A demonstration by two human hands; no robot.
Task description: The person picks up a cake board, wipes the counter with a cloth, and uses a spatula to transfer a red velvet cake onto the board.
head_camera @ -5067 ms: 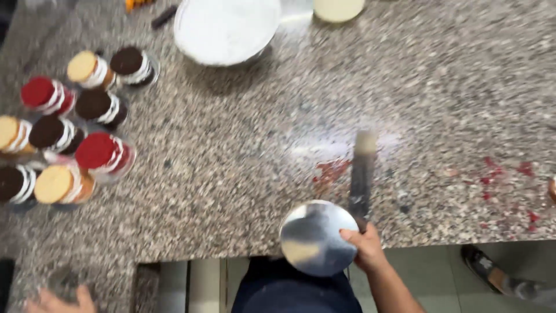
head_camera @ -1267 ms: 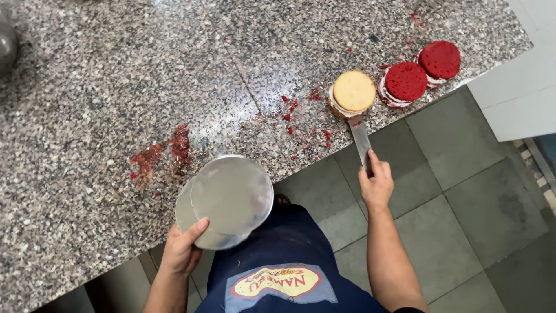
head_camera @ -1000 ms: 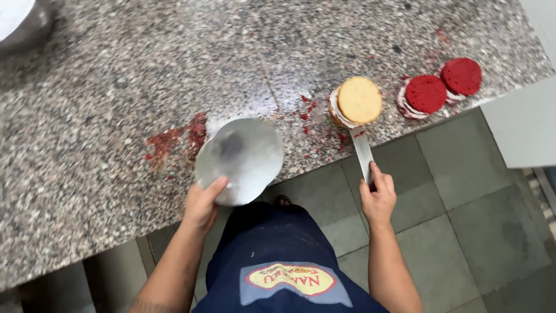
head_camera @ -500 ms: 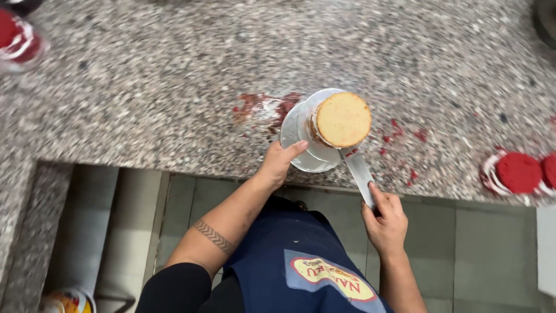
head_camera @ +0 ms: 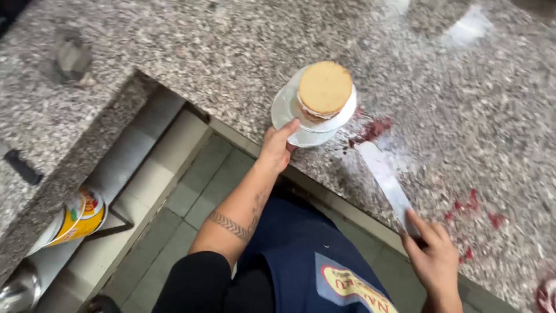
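A small round yellow layered cake sits on a round silver cake board above the granite counter. My left hand grips the near edge of that board. My right hand holds the handle of a long flat metal spatula, whose blade lies on the counter just right of the board, pointing at the cake. Red crumbs and smears stain the stone beside the blade.
The counter turns a corner at the left, with a shelf under it holding a yellow tin. Grey floor tiles lie below. More red crumbs dot the counter at right, and a red item shows at the bottom right edge.
The cake, lifted on the spatula from the right of the counter, now rests on the silver board. The spatula has come out from under it. The view swung left.
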